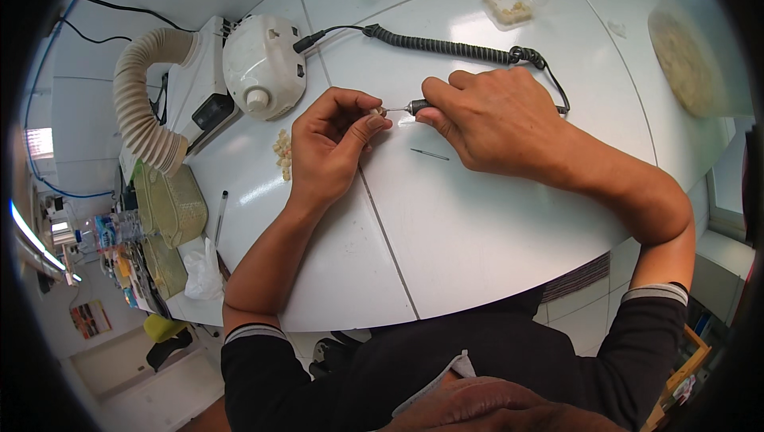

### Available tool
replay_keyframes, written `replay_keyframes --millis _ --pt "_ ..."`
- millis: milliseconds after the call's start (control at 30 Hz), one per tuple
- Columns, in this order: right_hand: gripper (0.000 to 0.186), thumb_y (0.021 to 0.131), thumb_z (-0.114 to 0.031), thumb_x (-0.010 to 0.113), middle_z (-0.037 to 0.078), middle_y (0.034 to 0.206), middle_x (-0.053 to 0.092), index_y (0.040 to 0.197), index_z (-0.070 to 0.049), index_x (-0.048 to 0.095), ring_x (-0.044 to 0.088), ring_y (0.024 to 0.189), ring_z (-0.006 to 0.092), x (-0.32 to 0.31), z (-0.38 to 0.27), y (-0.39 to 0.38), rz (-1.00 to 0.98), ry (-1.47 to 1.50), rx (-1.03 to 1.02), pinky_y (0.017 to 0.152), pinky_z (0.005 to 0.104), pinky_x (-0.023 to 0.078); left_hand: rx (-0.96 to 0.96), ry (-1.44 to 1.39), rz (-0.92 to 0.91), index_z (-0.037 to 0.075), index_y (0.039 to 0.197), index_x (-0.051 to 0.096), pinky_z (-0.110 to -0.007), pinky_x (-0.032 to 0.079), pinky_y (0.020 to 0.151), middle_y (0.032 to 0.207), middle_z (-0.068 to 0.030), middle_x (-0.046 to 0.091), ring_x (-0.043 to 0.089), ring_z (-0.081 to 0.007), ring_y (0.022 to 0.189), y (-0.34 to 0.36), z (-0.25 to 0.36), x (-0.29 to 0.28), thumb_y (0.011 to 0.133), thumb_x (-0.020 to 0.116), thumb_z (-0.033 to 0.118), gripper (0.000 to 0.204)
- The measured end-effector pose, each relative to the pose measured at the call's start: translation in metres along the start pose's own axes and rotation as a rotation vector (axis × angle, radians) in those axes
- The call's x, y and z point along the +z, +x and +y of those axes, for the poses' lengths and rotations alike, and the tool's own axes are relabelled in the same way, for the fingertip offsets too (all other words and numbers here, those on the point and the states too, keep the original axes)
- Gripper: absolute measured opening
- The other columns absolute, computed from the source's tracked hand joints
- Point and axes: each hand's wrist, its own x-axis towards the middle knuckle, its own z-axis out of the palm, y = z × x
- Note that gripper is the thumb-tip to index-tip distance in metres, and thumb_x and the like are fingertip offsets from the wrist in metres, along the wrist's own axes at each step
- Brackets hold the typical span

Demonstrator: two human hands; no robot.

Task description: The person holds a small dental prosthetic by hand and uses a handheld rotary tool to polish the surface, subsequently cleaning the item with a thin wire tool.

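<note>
Pinching a small pale piece [378, 112] between thumb and curled fingertips of the left hand [333, 134], held over the white table [493, 225], in front of the body. Gripping a pen-style rotary handpiece [419, 107] in the right hand [501, 118], fingers closed round the barrel, with a thin bur [396, 110] pointing toward nine o'clock, right at the piece.

Apparently at the grinding or trimming step; too small to tell true contact or spin. Calling next, by that reading, for a firm pinch, light pressure and gradual turning of the piece, keeping fingertips clear of the bur.

Taking the piece as dial centre, twelve away from the body: at two o'clock, a shallow clear box [513, 21] with cream-yellow bits inside. Well out, just short of three, a translucent tub [704, 1] with a beige mass inside, too cloudy to identify. At eight, a cluster of loose pale pieces [282, 153] straight on the table, in no container; farther out that way, a green perforated basket [185, 203], contents hidden. Near four, a slim metal tool [430, 153], lying loose.
</note>
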Motion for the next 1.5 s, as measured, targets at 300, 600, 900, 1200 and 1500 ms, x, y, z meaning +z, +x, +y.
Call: replay_keyframes --millis 300,600,900,1200,1500 --pt "0.040 0.113 -0.041 0.062 0.015 0.074 0.072 0.099 -0.005 0.069 0.073 0.063 0.0356 0.0012 -0.0011 -0.0004 -0.003 -0.020 -0.007 0.054 0.0475 0.055 -0.009 -0.071 -0.019 -0.002 0.119 0.069 -0.026 0.060 0.077 0.109 -0.0112 0.079 0.081 -0.0199 0.105 -0.0003 -0.0025 0.0012 0.108 0.073 0.000 0.013" --pt "0.038 0.112 -0.041 0.063 0.013 0.074 0.071 0.101 -0.006 0.070 0.073 0.063 0.0337 0.0036 -0.0031 -0.0026 0.011 -0.069 -0.040 0.054 0.0464 0.056 -0.011 -0.077 -0.037 -0.003 0.114 0.071 -0.027 0.061 0.076 0.109 -0.0131 0.079 0.080 -0.0186 0.102 -0.0019 -0.0030 0.0035 0.105 0.075 -0.004 0.010" --pt "0.040 0.112 -0.042 0.064 0.011 0.072 0.070 0.098 -0.006 0.069 0.072 0.060 0.0316 0.0010 -0.0016 -0.0009 -0.028 -0.098 -0.055 0.051 0.0441 0.055 0.055 -0.082 0.016 -0.004 0.112 0.071 -0.027 0.061 0.076 0.108 -0.0125 0.079 0.079 -0.0170 0.097 -0.0022 -0.0084 0.0079 0.104 0.074 -0.006 0.009" --pt "0.040 0.113 -0.042 0.064 0.012 0.071 0.070 0.099 -0.005 0.071 0.072 0.059 0.0309 0.0032 -0.0029 -0.0014 -0.015 -0.078 -0.047 0.050 0.0428 0.054 0.033 -0.058 -0.011 -0.005 0.111 0.072 -0.027 0.062 0.078 0.108 -0.0121 0.079 0.078 -0.0157 0.095 -0.0030 -0.0071 0.0064 0.103 0.074 -0.009 0.009" --pt "0.039 0.112 -0.042 0.064 0.014 0.074 0.071 0.101 -0.006 0.072 0.073 0.061 0.0332 -0.0008 -0.0034 0.0013 -0.068 -0.087 -0.035 0.053 0.0453 0.054 0.040 -0.055 0.019 -0.005 0.111 0.072 -0.027 0.062 0.078 0.109 -0.0128 0.078 0.078 -0.0157 0.095 -0.0051 -0.0080 0.0090 0.103 0.074 -0.009 0.009"
